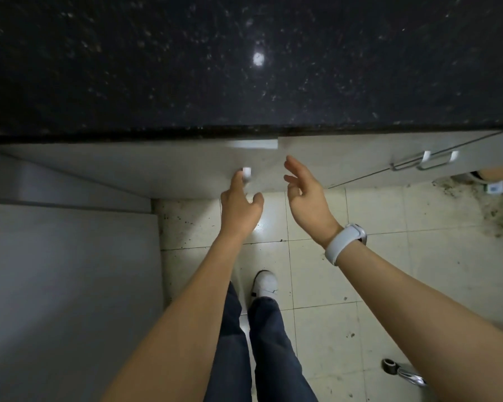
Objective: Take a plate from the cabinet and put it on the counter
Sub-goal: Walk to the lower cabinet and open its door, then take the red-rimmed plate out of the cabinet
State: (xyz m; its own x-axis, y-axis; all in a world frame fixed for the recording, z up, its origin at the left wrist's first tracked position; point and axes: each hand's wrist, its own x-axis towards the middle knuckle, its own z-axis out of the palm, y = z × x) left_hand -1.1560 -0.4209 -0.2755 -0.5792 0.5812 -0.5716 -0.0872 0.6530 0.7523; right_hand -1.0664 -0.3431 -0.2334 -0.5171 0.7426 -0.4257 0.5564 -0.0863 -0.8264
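Reaching below the dark counter (244, 68), the left hand (240, 207) is seen at the cabinet door (157, 169) handle (246, 173); whether it is grasped cannot be told. The right hand (305, 195) is held released, fingers spread, empty.

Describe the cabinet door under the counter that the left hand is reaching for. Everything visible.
The pale grey flat-panel cabinet door sits directly below the black speckled stone counter. It looks smooth and matte, like laminate. Its top corner stands slightly proud of the neighbouring door, so it seems ajar. A small white handle sits near its edge; the left hand has fingertips at it. The right hand hovers open beside it, apart. No plate shows.
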